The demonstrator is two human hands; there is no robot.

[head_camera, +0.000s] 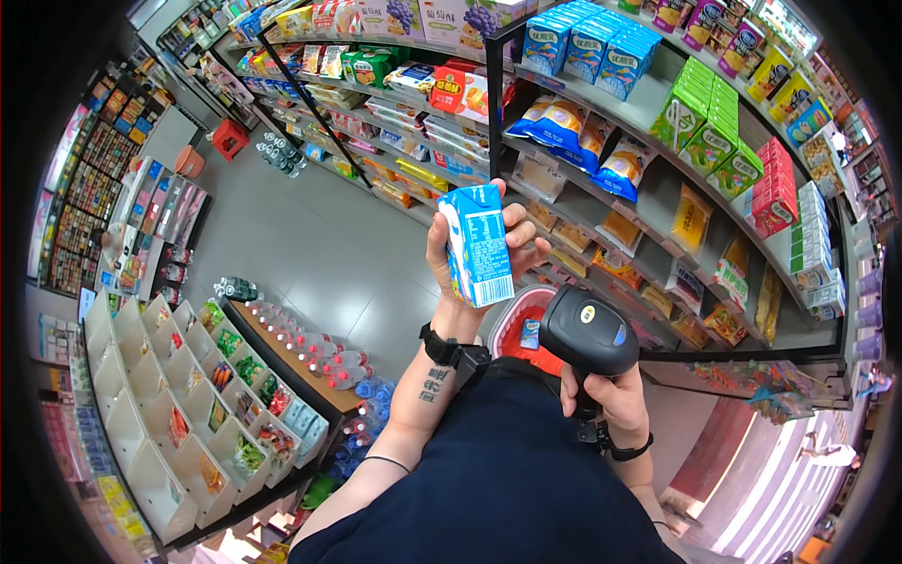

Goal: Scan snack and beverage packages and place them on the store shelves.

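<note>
My left hand [444, 264] holds a blue drink carton [479, 247] upright in front of me, its side with small print and a barcode turned up towards the camera. My right hand [609, 395] grips the handle of a black handheld barcode scanner [589, 330], whose head is close to the carton's lower right, not touching it. Below and between the hands stands a red and pink plastic basket [502, 328] with a small blue packet [530, 334] in it. The scanner hides part of the basket.
Ahead and right are store shelves [638, 116] with blue drink cartons [546, 46], green cartons [712, 141], red cartons [771, 187] and bagged snacks. A slanted snack rack [141, 395] stands left, with bottled drinks [317, 349] on the floor beside it. A red stool [230, 139] is further off.
</note>
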